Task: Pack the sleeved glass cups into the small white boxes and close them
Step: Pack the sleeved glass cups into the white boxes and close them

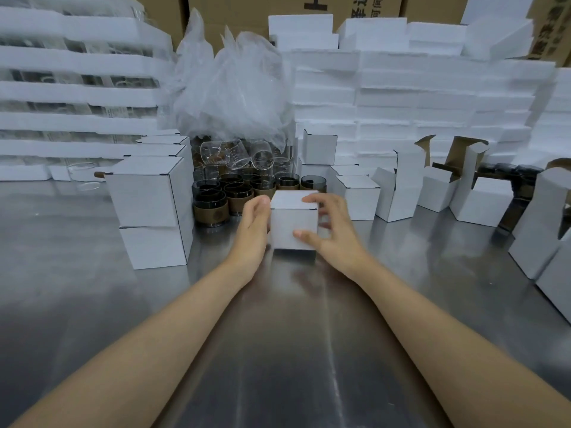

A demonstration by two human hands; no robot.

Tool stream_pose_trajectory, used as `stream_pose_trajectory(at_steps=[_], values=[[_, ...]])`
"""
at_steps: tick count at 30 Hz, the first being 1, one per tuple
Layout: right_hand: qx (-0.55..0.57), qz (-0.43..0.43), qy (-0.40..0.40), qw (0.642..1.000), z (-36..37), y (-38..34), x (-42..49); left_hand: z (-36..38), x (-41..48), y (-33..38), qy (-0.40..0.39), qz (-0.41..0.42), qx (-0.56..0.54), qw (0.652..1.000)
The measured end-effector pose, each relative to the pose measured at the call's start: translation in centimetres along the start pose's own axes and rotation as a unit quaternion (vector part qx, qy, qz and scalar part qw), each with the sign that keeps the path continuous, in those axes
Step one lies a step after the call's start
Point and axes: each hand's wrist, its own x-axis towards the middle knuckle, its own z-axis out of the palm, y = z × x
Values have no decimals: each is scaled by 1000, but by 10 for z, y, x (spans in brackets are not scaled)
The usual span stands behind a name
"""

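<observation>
You have the small white box [293, 225] between both hands on the steel worktop [278, 335], with its top flap down and closed. Your left hand [251, 230] grasps the box's left side, thumb up by its top corner. Your right hand [335, 233] grasps the right side: its fingers [312, 199] curl over the top edge and the thumb presses on the face nearest you. The box's bottom edge sits at the worktop; whether it rests there fully, you cannot tell.

Just behind the box and to its left stand the sleeved glass cups [213, 205], dark glass with brown sleeves, packed close together. Behind those lie bare clear glasses [238, 154] under a crumpled plastic bag [228, 88]. Left of the box is a stack of closed white boxes [148, 196], two high at the front. Right of the box stand open white boxes [401, 186] with their flaps up. Far behind the box, white foam trays [401, 88] are piled up.
</observation>
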Motion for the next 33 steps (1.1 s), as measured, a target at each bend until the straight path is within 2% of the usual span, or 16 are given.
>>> stream_pose_trajectory(at_steps=[5, 8, 10, 13, 15, 17, 20, 24, 29, 33], values=[[-22, -62, 235, 970, -25, 4, 22, 1, 6, -2, 26, -18, -19, 999], [-68, -44, 282, 956, -52, 12, 51, 1, 8, -5, 16, -4, 10, 1000], [-94, -24, 273, 957, -64, 20, 68, 0, 10, -7, 21, 3, 14, 1000], [-181, 20, 210, 961, -73, 38, 83, 1, 11, -8, 33, 7, 0, 999], [-179, 52, 206, 961, -72, 43, 86, 1, 11, -7, 39, 2, -6, 999], [-188, 26, 243, 951, -68, 43, 82, 1, 11, -6, 41, -4, -3, 999], [-326, -44, 280, 902, -59, 44, 72, 1, 10, -6, 39, -12, 7, 999], [-383, 56, 192, 902, -55, 52, 75, 3, 10, -6, 34, -19, 19, 999], [-408, 97, 141, 897, -58, 56, 95, 4, 10, -6, 38, -37, 18, 998], [-399, 148, 66, 903, -64, 59, 114, 4, 12, -10, 35, -37, 25, 998]])
